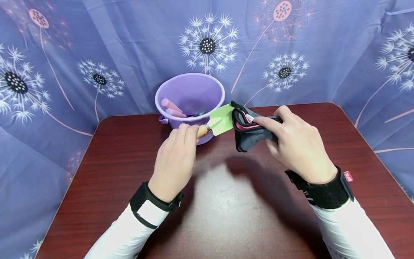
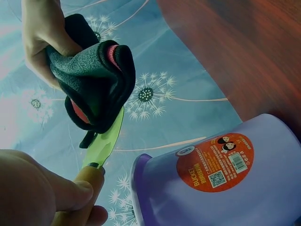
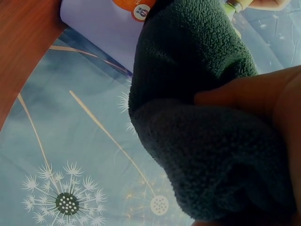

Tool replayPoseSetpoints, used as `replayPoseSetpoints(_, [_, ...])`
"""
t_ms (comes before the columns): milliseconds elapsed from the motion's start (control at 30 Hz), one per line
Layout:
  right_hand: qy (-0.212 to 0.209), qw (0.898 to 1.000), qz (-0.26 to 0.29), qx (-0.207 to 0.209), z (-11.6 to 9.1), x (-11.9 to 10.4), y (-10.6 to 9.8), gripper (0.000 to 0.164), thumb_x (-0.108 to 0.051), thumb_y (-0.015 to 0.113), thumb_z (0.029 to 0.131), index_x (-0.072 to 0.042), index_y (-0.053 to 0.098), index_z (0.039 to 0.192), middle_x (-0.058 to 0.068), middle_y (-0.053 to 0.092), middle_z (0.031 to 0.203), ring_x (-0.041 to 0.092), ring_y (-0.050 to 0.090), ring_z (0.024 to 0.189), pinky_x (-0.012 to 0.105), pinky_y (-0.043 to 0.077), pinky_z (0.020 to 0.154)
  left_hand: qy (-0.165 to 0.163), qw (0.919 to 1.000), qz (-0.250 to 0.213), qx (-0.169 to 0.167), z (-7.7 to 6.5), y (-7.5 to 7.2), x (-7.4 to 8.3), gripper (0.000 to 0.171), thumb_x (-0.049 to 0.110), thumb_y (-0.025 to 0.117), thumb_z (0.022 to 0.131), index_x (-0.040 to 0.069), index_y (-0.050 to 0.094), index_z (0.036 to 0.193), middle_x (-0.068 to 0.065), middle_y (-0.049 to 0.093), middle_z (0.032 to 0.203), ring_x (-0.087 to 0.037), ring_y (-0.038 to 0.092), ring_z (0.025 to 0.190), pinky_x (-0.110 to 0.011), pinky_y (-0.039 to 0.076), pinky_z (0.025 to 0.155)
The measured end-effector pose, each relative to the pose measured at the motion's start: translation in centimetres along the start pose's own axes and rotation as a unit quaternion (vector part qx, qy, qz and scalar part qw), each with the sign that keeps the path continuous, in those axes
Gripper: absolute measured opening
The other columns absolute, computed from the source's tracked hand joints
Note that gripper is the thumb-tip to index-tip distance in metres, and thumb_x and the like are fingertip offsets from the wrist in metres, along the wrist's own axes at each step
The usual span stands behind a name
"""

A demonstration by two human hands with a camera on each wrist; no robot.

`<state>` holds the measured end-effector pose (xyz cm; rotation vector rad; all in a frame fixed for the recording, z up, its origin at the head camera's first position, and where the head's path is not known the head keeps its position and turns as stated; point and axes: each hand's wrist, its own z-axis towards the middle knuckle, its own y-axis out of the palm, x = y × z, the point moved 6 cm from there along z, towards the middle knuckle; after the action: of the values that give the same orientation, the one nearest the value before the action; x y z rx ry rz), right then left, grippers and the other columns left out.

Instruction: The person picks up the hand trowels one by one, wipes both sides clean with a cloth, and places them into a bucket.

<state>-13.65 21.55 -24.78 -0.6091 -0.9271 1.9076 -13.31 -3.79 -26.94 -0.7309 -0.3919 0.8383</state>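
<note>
My left hand [image 1: 176,158] grips the wooden handle [image 1: 202,131] of a small garden trowel with a light green blade [image 1: 221,119]. In my right hand [image 1: 295,147] is a folded dark grey cloth [image 1: 255,138] with black edging and a pink underside, pinched between thumb and fingers. The cloth meets the tip end of the blade and hides part of it, as the left wrist view also shows. Fuzzy cloth [image 3: 188,61] fills much of the right wrist view. Both hands are raised above the table, in front of the purple bucket [image 1: 189,77].
The bucket stands at the back of the dark red wooden table [image 1: 106,172], holding two pink handles [image 1: 173,108] and some dark metal parts. An orange label [image 2: 214,162] is on its side. A blue dandelion-print curtain [image 1: 136,43] hangs behind and beside the table.
</note>
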Motion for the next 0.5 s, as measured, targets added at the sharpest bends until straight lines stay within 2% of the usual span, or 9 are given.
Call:
replayPoseSetpoints(233, [0.020,1.000,0.005,-0.014,-0.07,0.27,0.01,0.047,-0.004,0.068,0.082,-0.023,0.076,0.124,0.007,0.055,0.095,0.024,0.049,0.059,0.046,0.040,0.043,-0.002,1.0000,-0.003,-0.006,-0.08,0.13,0.01,0.020,0.005,0.058,0.109,-0.007,0.056,0.124,-0.016,0.056,0.097,-0.034,0.055,0.075,-0.040,0.047,0.057])
replayPoseSetpoints(500, [0.036,0.999,0.024,-0.028,-0.16,0.28,-0.08,0.048,-0.006,0.072,0.080,-0.024,0.076,0.125,0.007,0.055,0.095,0.022,0.046,0.055,0.047,0.039,0.043,0.009,0.9999,0.007,-0.003,-0.20,0.48,0.34,0.019,0.004,0.057,0.109,-0.008,0.056,0.124,-0.016,0.055,0.097,-0.033,0.053,0.072,-0.039,0.045,0.056])
